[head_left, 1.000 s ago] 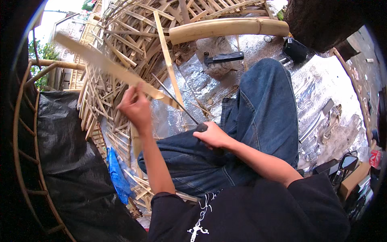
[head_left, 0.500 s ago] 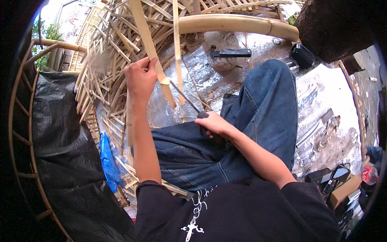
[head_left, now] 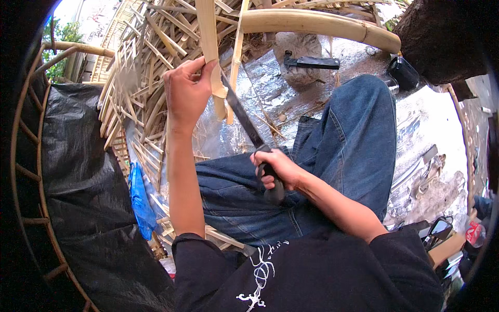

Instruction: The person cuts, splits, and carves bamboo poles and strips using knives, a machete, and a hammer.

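Observation:
My left hand pinches a pale, flat bamboo strip between thumb and fingers, close to its lower end. A thin curl of bamboo stands off the strip just below my thumb. My right hand, fingers wrapped round a dark handle, grips a long-bladed knife. Its blade slants up to the left, and the tip end lies at the curl; whether it touches the wood I cannot tell. Behind the blade hangs a second, narrower bamboo strip. My denim-covered legs are folded beneath both hands.
A heap of split bamboo rises at the far left. One thick bamboo pole crosses in front, ending near a tree trunk. On a stone lies a dark tool. Black sheeting and a blue plastic bag flank my left.
The strip is held more upright. My right hand has turned, so the knife's flat side shows more broadly. The whole view has shifted slightly.

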